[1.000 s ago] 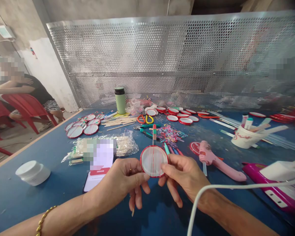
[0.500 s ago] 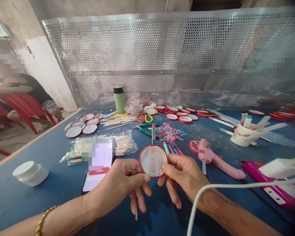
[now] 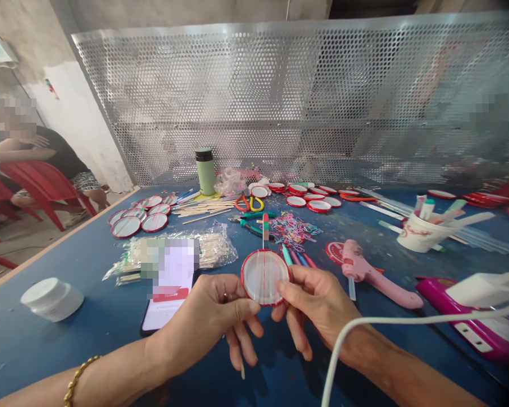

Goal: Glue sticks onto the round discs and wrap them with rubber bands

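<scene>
Between my two hands is a white round disc (image 3: pixel 261 277) with a red rim and a red line down its middle, its face turned towards me. My left hand (image 3: pixel 212 314) grips its lower left edge with thumb and index finger, the other fingers hanging loose. My right hand (image 3: pixel 316 302) pinches the right edge, its thumb lying on the face. Above the disc rises a narrow stick (image 3: pixel 265 229) with green and red on it; I cannot tell whether it is joined to the disc. Behind lie green-handled pliers (image 3: pixel 252 223) and a heap of coloured strings (image 3: pixel 294 230).
More red-rimmed discs (image 3: pixel 126 226) lie left and at the back. A phone (image 3: pixel 165 316) and white jar (image 3: pixel 53 298) are left. At right are a pink glue gun (image 3: pixel 377 280), purple power strip (image 3: pixel 470 328), white cable (image 3: pixel 343 339) and cup of pens (image 3: pixel 419 234). A person (image 3: pixel 55 152) sits far left.
The fingers below my left hand have shifted slightly right and down. Both hands keep the disc in nearly the same place.
</scene>
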{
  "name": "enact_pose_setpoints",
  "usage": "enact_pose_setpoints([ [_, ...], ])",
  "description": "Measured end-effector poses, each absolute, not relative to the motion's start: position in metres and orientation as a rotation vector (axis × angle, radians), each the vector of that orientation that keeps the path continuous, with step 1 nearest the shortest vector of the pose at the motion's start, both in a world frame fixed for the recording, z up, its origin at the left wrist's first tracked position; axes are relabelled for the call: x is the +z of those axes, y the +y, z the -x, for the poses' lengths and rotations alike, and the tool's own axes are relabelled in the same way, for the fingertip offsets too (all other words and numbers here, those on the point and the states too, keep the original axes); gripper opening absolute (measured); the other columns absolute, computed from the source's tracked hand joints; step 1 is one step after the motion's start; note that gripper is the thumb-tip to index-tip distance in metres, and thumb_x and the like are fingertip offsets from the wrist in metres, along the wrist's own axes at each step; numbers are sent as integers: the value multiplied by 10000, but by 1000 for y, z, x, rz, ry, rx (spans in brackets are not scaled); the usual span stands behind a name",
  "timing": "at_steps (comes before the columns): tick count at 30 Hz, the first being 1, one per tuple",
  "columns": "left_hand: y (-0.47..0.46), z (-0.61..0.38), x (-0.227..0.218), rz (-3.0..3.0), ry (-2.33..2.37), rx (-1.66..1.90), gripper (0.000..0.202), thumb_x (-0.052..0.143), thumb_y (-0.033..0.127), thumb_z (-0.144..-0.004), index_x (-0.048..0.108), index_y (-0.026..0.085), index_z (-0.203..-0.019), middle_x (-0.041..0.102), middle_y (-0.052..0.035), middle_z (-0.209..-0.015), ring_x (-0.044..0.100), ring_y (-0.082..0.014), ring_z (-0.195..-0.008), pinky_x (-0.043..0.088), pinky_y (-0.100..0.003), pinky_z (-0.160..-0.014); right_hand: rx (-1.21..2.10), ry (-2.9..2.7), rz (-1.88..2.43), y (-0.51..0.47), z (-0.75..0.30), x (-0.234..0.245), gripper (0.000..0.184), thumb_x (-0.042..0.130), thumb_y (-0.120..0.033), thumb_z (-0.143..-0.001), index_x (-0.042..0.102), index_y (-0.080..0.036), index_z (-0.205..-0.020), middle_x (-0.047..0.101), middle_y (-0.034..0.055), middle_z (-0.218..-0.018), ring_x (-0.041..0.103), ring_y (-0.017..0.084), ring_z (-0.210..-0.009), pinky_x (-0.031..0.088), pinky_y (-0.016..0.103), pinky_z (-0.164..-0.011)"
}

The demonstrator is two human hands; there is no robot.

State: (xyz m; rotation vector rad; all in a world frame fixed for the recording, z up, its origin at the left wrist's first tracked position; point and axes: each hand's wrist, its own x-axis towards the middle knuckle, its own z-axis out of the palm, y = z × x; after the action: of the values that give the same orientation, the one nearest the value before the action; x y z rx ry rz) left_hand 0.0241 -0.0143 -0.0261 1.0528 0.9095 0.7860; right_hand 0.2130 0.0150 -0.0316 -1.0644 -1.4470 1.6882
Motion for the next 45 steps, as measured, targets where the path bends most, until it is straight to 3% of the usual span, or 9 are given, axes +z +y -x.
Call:
enact_pose_setpoints([
  [9, -15, -25, -26, -1064, 902, 784, 301, 690, 390, -779, 575, 114, -812, 656, -36, -658, 655, -134, -470, 427, -148, -359, 1731, -1428, 1043, 16, -214, -33, 355, 634, -495, -780, 539, -154, -750, 634, 8, -497, 512, 106, -250, 366, 167, -240],
  [15, -15, -26, -26, -1056, 885, 781, 308, 692, 396, -774, 585, 110, -816, 652, -35, -664, 660, -138, -473, 438, -149, -360, 1754, -1373, 1041, 15, -212, -29, 344, 688, -460, -726, 530, -155, -746, 688, 34, -613, 542, 110, -274, 369, 176, -231],
  [45, -14, -22, -27, -1117, 916, 726, 316, 667, 423, -797, 600, 123, -872, 669, -51, -730, 660, -139, -502, 463, -177, -390, 1708, -1453, 1061, 16, -215, -26, 334, 654, -470, -753, 523, -164, -723, 688, 29, -604, 546, 105, -278, 377, 163, -241],
])
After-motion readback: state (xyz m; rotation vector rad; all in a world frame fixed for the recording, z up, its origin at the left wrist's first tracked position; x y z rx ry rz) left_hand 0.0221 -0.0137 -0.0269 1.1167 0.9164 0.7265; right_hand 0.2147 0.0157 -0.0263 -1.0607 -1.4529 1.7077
